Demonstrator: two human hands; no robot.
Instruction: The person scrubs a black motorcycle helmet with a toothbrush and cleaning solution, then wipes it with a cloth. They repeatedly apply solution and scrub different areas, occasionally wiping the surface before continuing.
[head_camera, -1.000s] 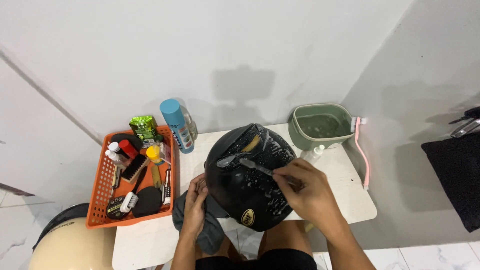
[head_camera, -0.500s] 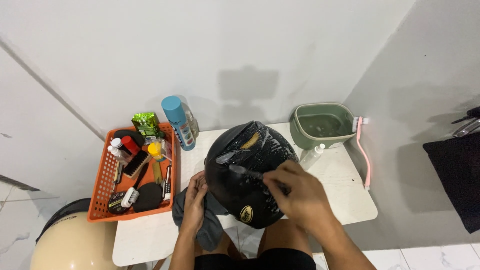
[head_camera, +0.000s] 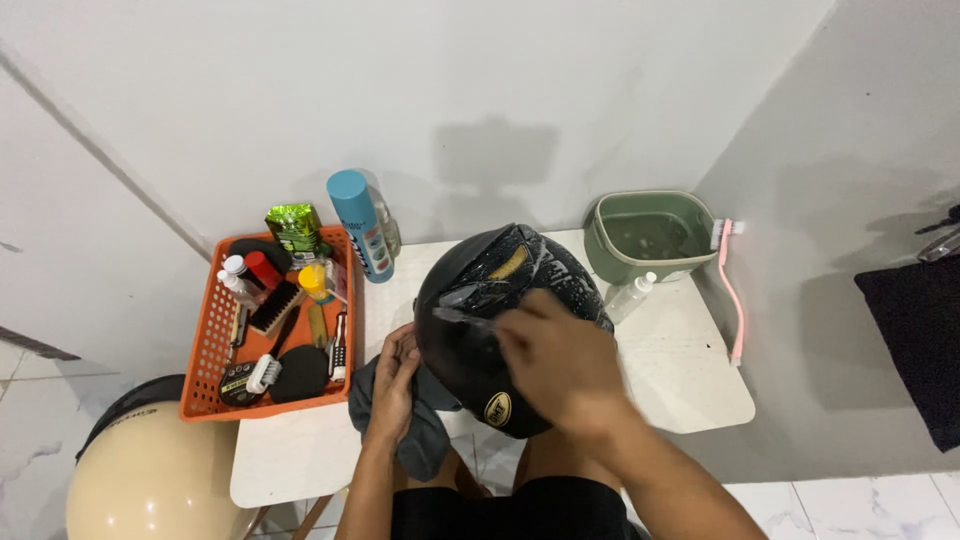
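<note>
A person's right hand (head_camera: 555, 360) lies over the top of a glossy black motorcycle helmet (head_camera: 490, 320), fingers curled around a small brush (head_camera: 462, 317) whose bristled end pokes out to the left of the knuckles; the hand is blurred. The helmet, streaked with soapy foam, sits on a small white table (head_camera: 690, 370) directly beneath that hand. The left hand (head_camera: 393, 385) is pressed against the helmet's lower left side, fingers closed together on a dark grey cloth (head_camera: 425, 435) that hangs under the helmet.

Just left of the left hand is an orange plastic basket (head_camera: 205, 375) packed with brushes, small bottles and round black sponges. Beyond the left hand, a blue spray can (head_camera: 358, 225) stands upright by the basket's far corner. Beyond and right of the right hand, a small clear bottle (head_camera: 632, 296) lies near a green basin (head_camera: 650, 235) of water, with a pink toothbrush (head_camera: 731, 290) along the table's right edge. Far down to the left, a cream-coloured helmet (head_camera: 150, 475) rests below table level.
</note>
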